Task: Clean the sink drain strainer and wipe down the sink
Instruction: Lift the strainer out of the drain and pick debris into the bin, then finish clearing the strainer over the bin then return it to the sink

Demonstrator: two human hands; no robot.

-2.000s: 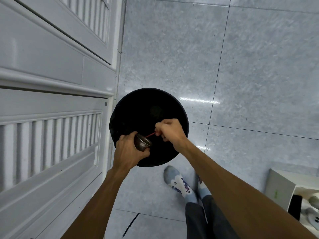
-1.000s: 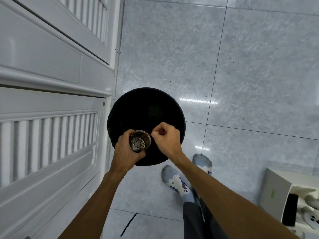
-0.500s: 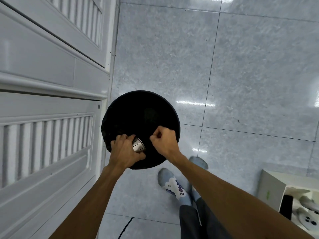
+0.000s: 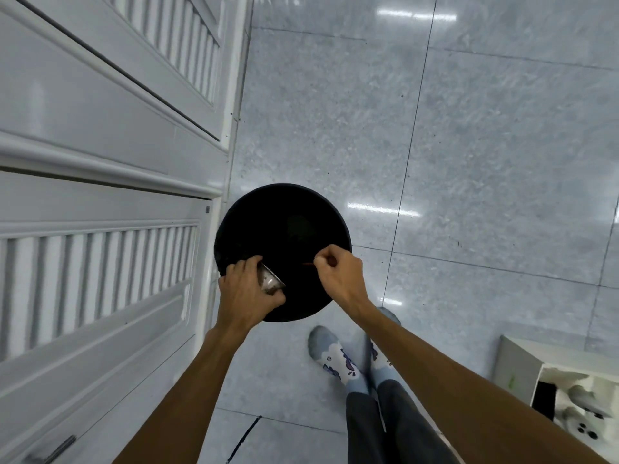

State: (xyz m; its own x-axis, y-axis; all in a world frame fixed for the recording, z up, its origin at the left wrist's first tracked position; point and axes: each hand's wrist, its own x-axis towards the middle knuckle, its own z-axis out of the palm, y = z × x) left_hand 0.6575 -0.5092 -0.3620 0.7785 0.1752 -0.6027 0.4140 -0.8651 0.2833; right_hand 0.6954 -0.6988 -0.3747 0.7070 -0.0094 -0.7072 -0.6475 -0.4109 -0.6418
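While the person stood over the round black bin (image 4: 284,202) on the grey tiled floor (image 4: 469,162), the left hand (image 4: 243,296) gripped the metal drain strainer (image 4: 269,280). Its fingers (image 4: 246,264) were curled over the far side of the cup and the thumb lay under the near side. The strainer was tipped on its side above the near left part of the bin; which way its mouth faced could not be told. The right hand (image 4: 340,277) pinched a thin reddish stick (image 4: 307,263) between tight fingertips, the other fingers folded in. The stick's long axis ran nearly level, left to right, with its free end aimed at the strainer, and a clear gap of dark bin lay between the two. Any next poke at the holes would probably mean carrying the stick leftward along that line, or turning the cup to meet it. White cabinet doors (image 4: 100,262) stood just beside the bin.
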